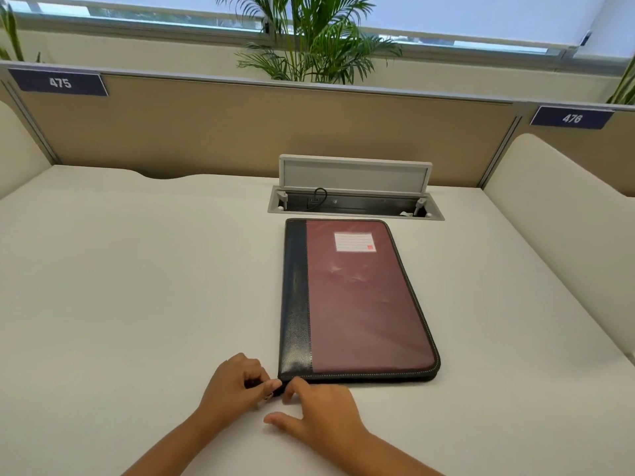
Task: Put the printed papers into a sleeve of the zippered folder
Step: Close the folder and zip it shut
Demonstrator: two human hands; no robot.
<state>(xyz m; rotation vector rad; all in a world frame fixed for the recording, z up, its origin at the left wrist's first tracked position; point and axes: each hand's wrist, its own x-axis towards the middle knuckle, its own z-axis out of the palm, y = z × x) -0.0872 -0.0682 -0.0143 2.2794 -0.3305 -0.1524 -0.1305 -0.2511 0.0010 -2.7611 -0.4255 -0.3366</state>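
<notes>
A zippered folder (357, 300) lies closed on the white desk, maroon with a black spine strip on its left and a white label near the far end. My left hand (237, 384) is at the folder's near left corner, with thumb and fingers pinched on a small dark piece there, which looks like the zipper pull. My right hand (319, 407) rests just right of it, fingers spread, with fingertips touching the folder's near edge. No printed papers are in view.
An open cable box (354, 197) with a raised lid and a black cord sits in the desk right behind the folder. Beige partition panels (240, 132) close off the back and both sides. A potted palm (309, 46) stands behind the partition.
</notes>
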